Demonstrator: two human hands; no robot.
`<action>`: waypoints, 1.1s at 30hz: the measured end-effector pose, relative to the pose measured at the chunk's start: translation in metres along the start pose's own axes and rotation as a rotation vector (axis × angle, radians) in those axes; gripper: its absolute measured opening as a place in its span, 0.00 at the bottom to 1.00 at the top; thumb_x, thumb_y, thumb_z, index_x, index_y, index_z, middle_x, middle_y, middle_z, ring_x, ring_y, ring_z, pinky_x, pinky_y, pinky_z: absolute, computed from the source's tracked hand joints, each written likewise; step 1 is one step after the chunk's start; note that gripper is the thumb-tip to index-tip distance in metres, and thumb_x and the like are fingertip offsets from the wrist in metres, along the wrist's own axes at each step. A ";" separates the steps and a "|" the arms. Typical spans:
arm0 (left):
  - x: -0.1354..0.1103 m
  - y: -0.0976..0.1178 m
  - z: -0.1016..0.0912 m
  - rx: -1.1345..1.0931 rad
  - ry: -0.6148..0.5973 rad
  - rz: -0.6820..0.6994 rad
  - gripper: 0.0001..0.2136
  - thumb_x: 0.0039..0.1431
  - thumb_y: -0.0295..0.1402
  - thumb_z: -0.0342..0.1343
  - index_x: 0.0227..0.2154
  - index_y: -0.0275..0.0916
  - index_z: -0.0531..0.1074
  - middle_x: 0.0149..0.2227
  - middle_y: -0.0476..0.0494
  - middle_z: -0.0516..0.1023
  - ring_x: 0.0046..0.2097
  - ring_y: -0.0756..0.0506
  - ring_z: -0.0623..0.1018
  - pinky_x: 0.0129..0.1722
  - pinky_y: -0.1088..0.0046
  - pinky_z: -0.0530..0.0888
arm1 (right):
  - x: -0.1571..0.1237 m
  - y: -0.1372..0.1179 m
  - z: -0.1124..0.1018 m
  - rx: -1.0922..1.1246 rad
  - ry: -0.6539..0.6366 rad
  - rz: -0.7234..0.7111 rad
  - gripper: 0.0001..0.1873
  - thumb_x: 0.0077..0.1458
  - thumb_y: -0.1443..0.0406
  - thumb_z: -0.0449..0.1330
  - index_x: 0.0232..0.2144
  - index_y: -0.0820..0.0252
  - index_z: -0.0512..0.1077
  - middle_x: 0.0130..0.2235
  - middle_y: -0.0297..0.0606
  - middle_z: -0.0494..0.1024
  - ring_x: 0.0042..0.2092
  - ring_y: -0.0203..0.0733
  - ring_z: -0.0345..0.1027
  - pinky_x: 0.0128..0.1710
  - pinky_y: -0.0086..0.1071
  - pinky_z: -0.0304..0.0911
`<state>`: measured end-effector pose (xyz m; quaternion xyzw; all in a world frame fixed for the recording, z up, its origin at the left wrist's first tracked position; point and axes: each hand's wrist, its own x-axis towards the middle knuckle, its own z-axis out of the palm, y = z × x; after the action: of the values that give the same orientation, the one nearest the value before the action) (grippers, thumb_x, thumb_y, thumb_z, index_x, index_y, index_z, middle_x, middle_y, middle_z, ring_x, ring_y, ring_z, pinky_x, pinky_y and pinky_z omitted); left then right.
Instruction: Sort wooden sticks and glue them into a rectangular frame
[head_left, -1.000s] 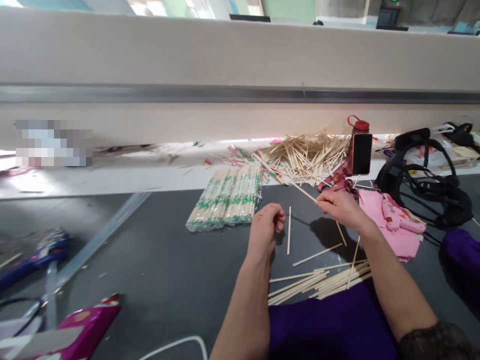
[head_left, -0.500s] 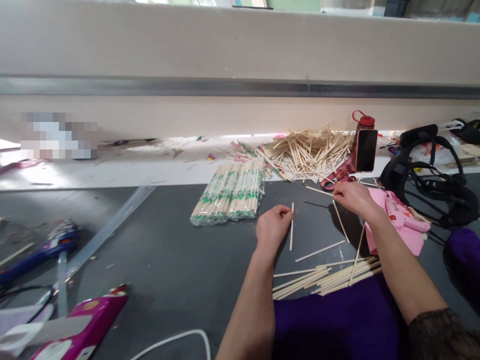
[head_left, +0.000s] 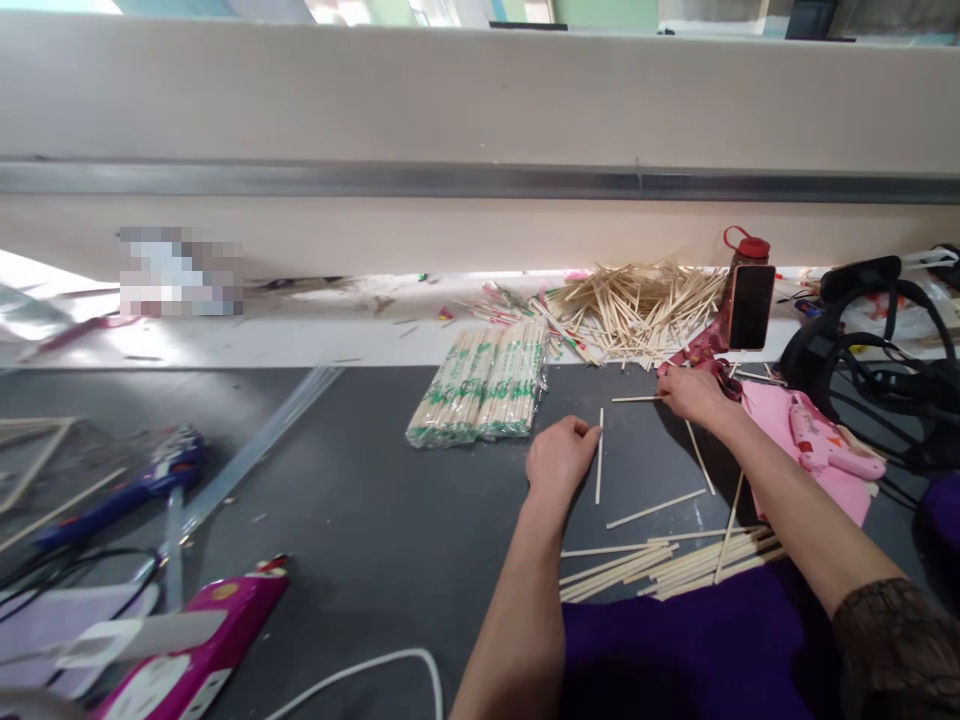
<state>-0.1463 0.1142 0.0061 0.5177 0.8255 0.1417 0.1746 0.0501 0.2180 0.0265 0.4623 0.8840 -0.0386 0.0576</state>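
Note:
My left hand point(head_left: 560, 457) rests on the dark table top point(head_left: 360, 500) with its fingers curled, the fingertips touching a thin bamboo stick point(head_left: 599, 455) that lies upright in the view. My right hand point(head_left: 691, 392) is further back and to the right, pinched on the end of another bamboo stick point(head_left: 636, 399) lying crosswise on the table. Several loose sticks point(head_left: 660, 565) lie in a row near my purple lap. A big heap of sticks point(head_left: 630, 310) sits behind, by the wall ledge.
A wrapped pack of chopsticks point(head_left: 484, 385) lies left of my hands. A pink glue gun point(head_left: 825, 445) on pink cloth, a phone point(head_left: 751, 306), a red-capped bottle and black straps point(head_left: 870, 360) stand right. A blue glue gun point(head_left: 127, 490), a magenta box point(head_left: 191, 655) and a white cable point(head_left: 360, 675) lie left.
My right hand has carried its stick down and back, laying it flat on the table near the pink cloth. My left hand has slid up against the upright stick.

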 end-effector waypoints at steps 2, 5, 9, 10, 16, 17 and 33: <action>0.000 0.002 0.000 0.035 -0.042 -0.013 0.14 0.52 0.46 0.53 0.30 0.42 0.76 0.33 0.41 0.80 0.39 0.40 0.78 0.35 0.69 0.68 | 0.001 0.001 0.001 -0.007 -0.005 -0.004 0.15 0.58 0.66 0.51 0.40 0.57 0.76 0.45 0.44 0.77 0.45 0.45 0.71 0.38 0.33 0.61; -0.002 0.005 -0.001 0.060 -0.071 -0.002 0.12 0.49 0.45 0.55 0.28 0.43 0.75 0.33 0.42 0.80 0.38 0.39 0.78 0.34 0.68 0.68 | 0.001 0.000 0.001 -0.019 -0.010 -0.020 0.15 0.58 0.67 0.50 0.40 0.56 0.76 0.45 0.44 0.77 0.45 0.45 0.71 0.37 0.33 0.61; -0.006 0.010 -0.003 0.101 -0.101 0.006 0.09 0.49 0.39 0.53 0.28 0.43 0.76 0.35 0.40 0.81 0.40 0.38 0.78 0.35 0.67 0.69 | 0.000 -0.001 0.001 -0.029 -0.002 -0.060 0.15 0.57 0.68 0.51 0.40 0.56 0.75 0.44 0.43 0.77 0.45 0.46 0.71 0.37 0.34 0.61; -0.008 0.011 -0.003 0.110 -0.106 0.012 0.09 0.49 0.37 0.53 0.28 0.43 0.76 0.35 0.39 0.81 0.41 0.38 0.78 0.36 0.67 0.69 | -0.001 -0.002 0.001 -0.033 -0.001 -0.067 0.15 0.57 0.68 0.50 0.41 0.57 0.75 0.44 0.44 0.77 0.44 0.47 0.71 0.37 0.34 0.61; -0.011 0.016 -0.007 0.116 -0.127 0.030 0.10 0.47 0.33 0.52 0.29 0.41 0.78 0.35 0.37 0.81 0.40 0.38 0.79 0.36 0.67 0.70 | -0.009 -0.005 0.001 -0.051 -0.020 -0.081 0.16 0.58 0.67 0.49 0.42 0.58 0.75 0.45 0.47 0.76 0.43 0.48 0.71 0.36 0.36 0.62; -0.011 0.016 -0.008 0.116 -0.132 0.032 0.10 0.47 0.33 0.52 0.29 0.41 0.78 0.35 0.37 0.81 0.40 0.38 0.79 0.36 0.67 0.70 | -0.010 -0.006 0.001 -0.055 -0.023 -0.084 0.16 0.58 0.67 0.49 0.42 0.59 0.75 0.45 0.47 0.76 0.42 0.48 0.71 0.36 0.35 0.61; -0.014 0.014 -0.005 -0.072 -0.246 0.238 0.07 0.46 0.34 0.57 0.27 0.38 0.77 0.26 0.42 0.78 0.31 0.44 0.75 0.30 0.70 0.67 | -0.031 -0.017 -0.009 0.325 0.074 -0.114 0.10 0.56 0.67 0.54 0.36 0.60 0.75 0.39 0.40 0.77 0.39 0.40 0.68 0.34 0.29 0.54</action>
<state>-0.1313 0.1075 0.0187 0.6186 0.7251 0.1265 0.2748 0.0532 0.1841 0.0403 0.4158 0.8924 -0.1671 -0.0526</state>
